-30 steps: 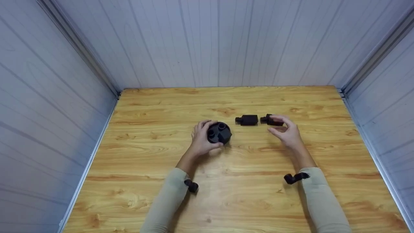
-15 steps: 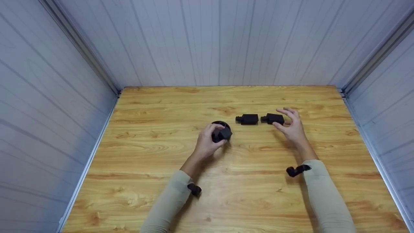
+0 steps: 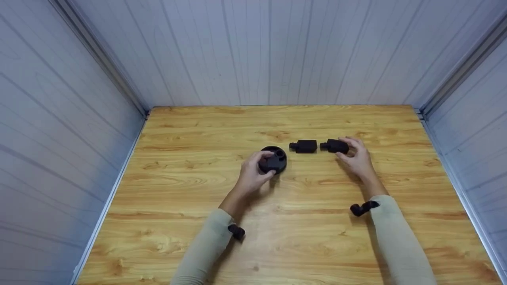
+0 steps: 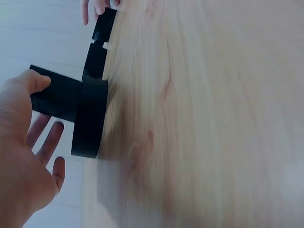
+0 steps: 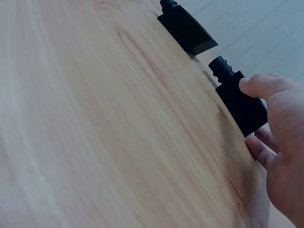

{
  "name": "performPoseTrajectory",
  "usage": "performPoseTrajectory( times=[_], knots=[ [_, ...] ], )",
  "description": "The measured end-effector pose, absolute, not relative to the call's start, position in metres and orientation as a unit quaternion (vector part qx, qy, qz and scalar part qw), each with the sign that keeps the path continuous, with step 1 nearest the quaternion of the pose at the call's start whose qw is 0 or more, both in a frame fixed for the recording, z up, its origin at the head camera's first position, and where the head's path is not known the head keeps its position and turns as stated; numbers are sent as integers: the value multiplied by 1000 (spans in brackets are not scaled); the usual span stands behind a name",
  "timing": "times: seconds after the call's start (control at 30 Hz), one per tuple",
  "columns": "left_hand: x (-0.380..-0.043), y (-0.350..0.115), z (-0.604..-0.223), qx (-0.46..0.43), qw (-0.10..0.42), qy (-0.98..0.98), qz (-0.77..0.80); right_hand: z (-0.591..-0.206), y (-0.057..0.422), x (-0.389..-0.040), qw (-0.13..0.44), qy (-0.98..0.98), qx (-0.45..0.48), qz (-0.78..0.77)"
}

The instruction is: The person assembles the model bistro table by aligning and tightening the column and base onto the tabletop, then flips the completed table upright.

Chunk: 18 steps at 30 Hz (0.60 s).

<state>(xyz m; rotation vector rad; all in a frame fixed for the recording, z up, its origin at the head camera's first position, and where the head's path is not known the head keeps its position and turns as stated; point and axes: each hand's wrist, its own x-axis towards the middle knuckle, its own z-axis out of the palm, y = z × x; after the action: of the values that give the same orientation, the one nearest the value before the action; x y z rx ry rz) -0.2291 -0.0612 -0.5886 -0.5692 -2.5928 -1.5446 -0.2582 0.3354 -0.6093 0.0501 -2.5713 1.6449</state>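
Note:
In the head view my left hand (image 3: 251, 172) pinches a black block (image 3: 272, 162) that stands upright on a round black base (image 3: 283, 165). An open round socket shows on the base beside the block. In the left wrist view the thumb lies on the block (image 4: 57, 95), while the other fingers pass behind it; the base (image 4: 90, 118) is on its far end. My right hand (image 3: 358, 158) holds a second black block (image 3: 336, 146), lying on its side, between thumb and fingers. This block's ridged, screw-like neck (image 5: 221, 69) points left, free of the fingers.
A third black block (image 3: 306, 146) with the same ridged neck lies between the base and the right hand's block. All rest on a wood-grain table (image 3: 277, 237). Pale panel walls (image 3: 245, 51) close in the back and both sides.
The left hand has shifted from the base's rim to the block standing on it, and the base has turned. The right hand has drawn slightly back and closed round the right-hand block's end.

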Motion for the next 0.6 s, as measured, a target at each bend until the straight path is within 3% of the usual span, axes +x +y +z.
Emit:
performPoseTrajectory(
  times=[0.3,0.6],
  knots=[
    [-222,-39,-581,-101,77,-861,-492,-610,335,-262,47,-864,5,501],
    [-223,-36,-582,-91,95,-869,-476,-615,333,-263,55,-883,-11,466]
  ],
)
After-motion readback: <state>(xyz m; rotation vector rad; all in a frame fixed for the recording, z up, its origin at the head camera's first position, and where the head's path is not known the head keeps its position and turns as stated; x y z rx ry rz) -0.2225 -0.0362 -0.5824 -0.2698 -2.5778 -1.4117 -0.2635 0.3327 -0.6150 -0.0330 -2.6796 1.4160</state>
